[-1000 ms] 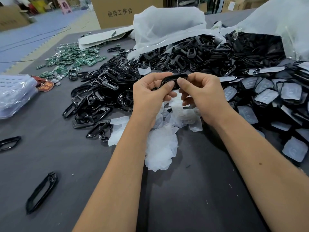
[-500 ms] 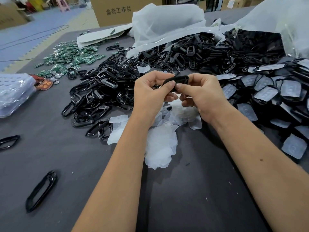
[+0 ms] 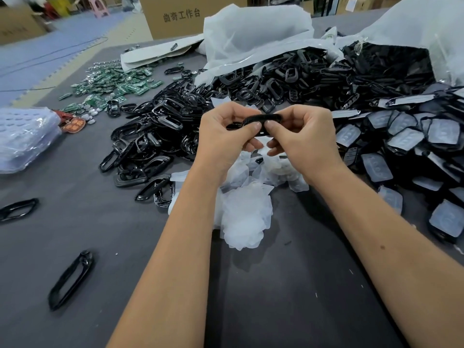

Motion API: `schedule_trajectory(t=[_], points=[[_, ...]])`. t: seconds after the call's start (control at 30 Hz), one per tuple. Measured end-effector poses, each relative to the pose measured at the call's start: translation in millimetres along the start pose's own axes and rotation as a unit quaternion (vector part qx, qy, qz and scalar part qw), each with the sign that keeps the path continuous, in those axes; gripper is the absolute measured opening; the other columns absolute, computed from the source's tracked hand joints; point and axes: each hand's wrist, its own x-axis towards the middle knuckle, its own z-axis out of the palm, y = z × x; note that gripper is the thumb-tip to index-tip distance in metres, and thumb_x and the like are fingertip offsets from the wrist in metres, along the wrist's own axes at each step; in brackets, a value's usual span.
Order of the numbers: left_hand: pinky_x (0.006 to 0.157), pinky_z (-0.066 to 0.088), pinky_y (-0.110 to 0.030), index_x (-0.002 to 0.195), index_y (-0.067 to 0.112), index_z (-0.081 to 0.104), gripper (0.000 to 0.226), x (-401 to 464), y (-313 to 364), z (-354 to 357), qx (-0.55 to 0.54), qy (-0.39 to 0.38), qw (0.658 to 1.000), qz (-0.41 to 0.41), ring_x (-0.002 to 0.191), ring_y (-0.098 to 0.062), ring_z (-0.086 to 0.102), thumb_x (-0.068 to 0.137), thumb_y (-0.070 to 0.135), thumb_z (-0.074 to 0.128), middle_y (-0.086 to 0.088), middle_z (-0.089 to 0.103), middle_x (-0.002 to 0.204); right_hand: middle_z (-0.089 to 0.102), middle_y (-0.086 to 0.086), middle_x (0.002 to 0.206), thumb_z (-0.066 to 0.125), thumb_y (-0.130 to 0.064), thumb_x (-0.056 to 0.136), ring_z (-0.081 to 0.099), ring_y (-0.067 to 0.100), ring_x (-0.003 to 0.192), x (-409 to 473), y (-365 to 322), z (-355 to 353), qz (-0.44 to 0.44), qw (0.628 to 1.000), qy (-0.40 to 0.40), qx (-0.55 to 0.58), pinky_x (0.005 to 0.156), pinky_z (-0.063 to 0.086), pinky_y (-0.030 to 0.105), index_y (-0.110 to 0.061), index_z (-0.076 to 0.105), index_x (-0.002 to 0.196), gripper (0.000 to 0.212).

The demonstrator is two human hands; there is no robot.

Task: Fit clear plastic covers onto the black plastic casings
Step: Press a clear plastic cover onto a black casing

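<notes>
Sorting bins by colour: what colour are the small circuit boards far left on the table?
Green circuit boards, seen in the head view.

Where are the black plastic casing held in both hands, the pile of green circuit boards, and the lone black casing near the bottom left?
black plastic casing in the hands point(image 3: 263, 118): head view, upper rim.
pile of green circuit boards point(image 3: 113, 84): head view, pile middle.
lone black casing point(image 3: 71, 280): head view, frame's right side.

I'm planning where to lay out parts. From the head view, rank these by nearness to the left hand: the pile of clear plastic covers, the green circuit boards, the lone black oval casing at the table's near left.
1. Pile of clear plastic covers: just below the left hand.
2. Lone black oval casing: near left of the table.
3. Green circuit boards: far left.
</notes>
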Motion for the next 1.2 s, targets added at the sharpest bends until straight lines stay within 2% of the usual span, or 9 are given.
schedule_trajectory(t=[0.13, 0.23, 0.4, 0.6, 0.7, 0.9, 1.0, 1.07, 1.2], points=[[0.048, 0.048, -0.021, 0.086, 0.012, 0.074, 0.025, 1, -1, -3, 0.022, 0.01, 1.0, 0.01, 0.05, -0.02, 0.065, 0.083, -0.013, 0.072, -0.002, 0.073, 0.075, 0.073, 0.005, 0.069, 0.076, -0.005, 0.091, 0.072, 0.021, 0.053, -5, -2, 10, -0.025, 0.999, 0.033, -0.035, 0.051, 0.062, 0.041, -0.004, 0.068, 0.1, 0.013], [0.044, 0.047, -0.02, 0.088, 0.009, 0.073, 0.024, 3, 2, -14, 0.018, 0.068, 0.998, 0.009, 0.049, -0.018, 0.066, 0.085, -0.014, 0.069, -0.011, 0.073, 0.077, 0.072, -0.001, 0.075, 0.08, -0.016, 0.089, 0.071, 0.016, 0.062, -8, 2, 14, -0.086, 0.986, 0.033, -0.141, 0.066, 0.061, 0.039, -0.01, 0.061, 0.112, 0.03], [0.045, 0.048, -0.018, 0.089, 0.009, 0.07, 0.023, 7, 2, -33, -0.049, 0.211, 0.976, -0.01, 0.048, -0.014, 0.065, 0.087, -0.013, 0.065, -0.008, 0.065, 0.075, 0.069, -0.003, 0.091, 0.082, -0.031, 0.087, 0.052, 0.015, 0.09, -11, 6, 19, -0.214, 0.917, -0.111, -0.318, 0.09, 0.046, 0.036, -0.017, 0.076, 0.098, 0.018], [0.048, 0.047, -0.018, 0.093, 0.008, 0.07, 0.022, 7, 6, -33, -0.083, 0.24, 0.967, -0.007, 0.05, -0.013, 0.066, 0.087, -0.012, 0.064, -0.011, 0.05, 0.08, 0.059, -0.005, 0.099, 0.085, -0.052, 0.077, 0.041, 0.016, 0.101, -18, 5, 28, -0.197, 0.89, -0.217, -0.349, 0.09, 0.041, 0.03, -0.027, 0.078, 0.114, 0.045], [0.047, 0.047, -0.018, 0.092, 0.008, 0.069, 0.022, 6, 6, -28, -0.094, 0.246, 0.965, -0.014, 0.049, -0.012, 0.065, 0.088, -0.012, 0.064, -0.014, 0.048, 0.086, 0.062, -0.003, 0.099, 0.093, -0.038, 0.073, 0.047, 0.019, 0.101, -18, 2, 29, -0.183, 0.905, -0.219, -0.317, 0.089, 0.045, 0.035, -0.024, 0.079, 0.107, 0.04], [0.045, 0.044, -0.019, 0.093, 0.009, 0.068, 0.021, 6, 5, -21, -0.106, 0.265, 0.958, -0.012, 0.048, -0.013, 0.065, 0.089, -0.012, 0.063, -0.01, 0.05, 0.078, 0.067, -0.011, 0.076, 0.082, -0.015, 0.085, 0.057, 0.006, 0.07, -16, -1, 20, -0.149, 0.96, -0.132, -0.196, 0.067, 0.037, 0.011, -0.015, 0.075, 0.081, 0.008], [0.047, 0.046, -0.019, 0.097, 0.006, 0.068, 0.019, 6, 4, -23, -0.123, 0.285, 0.951, -0.015, 0.049, -0.013, 0.065, 0.089, -0.011, 0.063, -0.011, 0.051, 0.083, 0.065, -0.011, 0.078, 0.076, -0.013, 0.086, 0.057, 0.009, 0.076, -14, 0, 19, -0.137, 0.952, -0.115, -0.247, 0.072, 0.044, 0.021, -0.015, 0.071, 0.081, 0.008], [0.047, 0.046, -0.019, 0.099, 0.005, 0.068, 0.019, 7, 3, -24, -0.135, 0.294, 0.946, -0.02, 0.05, -0.012, 0.065, 0.089, -0.01, 0.063, -0.007, 0.054, 0.079, 0.065, -0.005, 0.086, 0.07, -0.012, 0.084, 0.053, 0.015, 0.088, -12, 2, 21, -0.14, 0.938, -0.111, -0.297, 0.081, 0.046, 0.032, -0.014, 0.067, 0.086, 0.005], [0.046, 0.045, -0.019, 0.098, 0.006, 0.068, 0.019, 8, 1, -22, -0.139, 0.298, 0.944, -0.024, 0.048, -0.011, 0.064, 0.09, -0.01, 0.063, -0.007, 0.055, 0.078, 0.059, 0.0, 0.118, 0.064, -0.005, 0.082, 0.031, 0.016, 0.108, -14, 7, 24, -0.172, 0.898, -0.159, -0.372, 0.101, 0.038, 0.031, -0.017, 0.067, 0.127, 0.047]])
